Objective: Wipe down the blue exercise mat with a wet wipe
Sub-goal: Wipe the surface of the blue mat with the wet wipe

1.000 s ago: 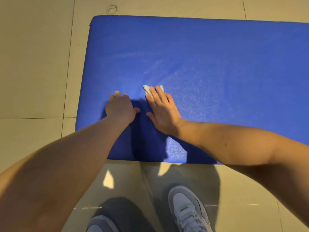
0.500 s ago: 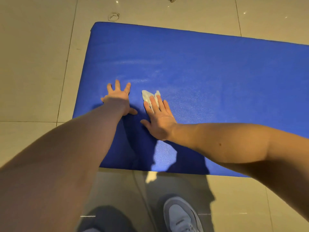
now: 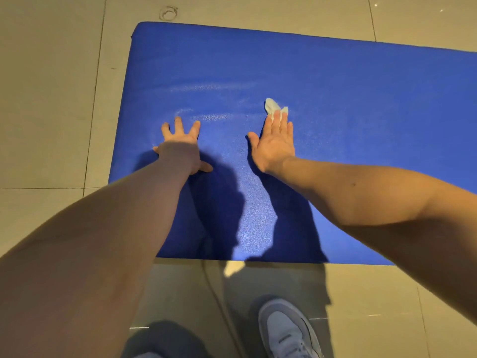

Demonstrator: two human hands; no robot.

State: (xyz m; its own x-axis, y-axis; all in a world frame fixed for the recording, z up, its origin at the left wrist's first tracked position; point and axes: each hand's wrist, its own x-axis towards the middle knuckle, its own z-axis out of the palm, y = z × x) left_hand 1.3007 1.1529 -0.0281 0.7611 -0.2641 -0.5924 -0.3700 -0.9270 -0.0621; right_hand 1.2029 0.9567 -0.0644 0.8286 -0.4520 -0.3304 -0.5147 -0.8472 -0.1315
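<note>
Beige floor tiles (image 3: 51, 99) all around, and across them lies the blue foam exercise mat (image 3: 361, 112), flat, its left end in view. Left hand (image 3: 180, 144) is planted on the mat, fingers fanned wide, thumb out to the side. Right hand (image 3: 275, 143) lies flat just beside it, fingers straight and close together, pinning the crumpled white wet wipe (image 3: 270, 105) under the fingertips. Damp streaks (image 3: 214, 116) glisten between the hands. Down below, a grey sneaker (image 3: 286, 332) stands on the tiles.
</note>
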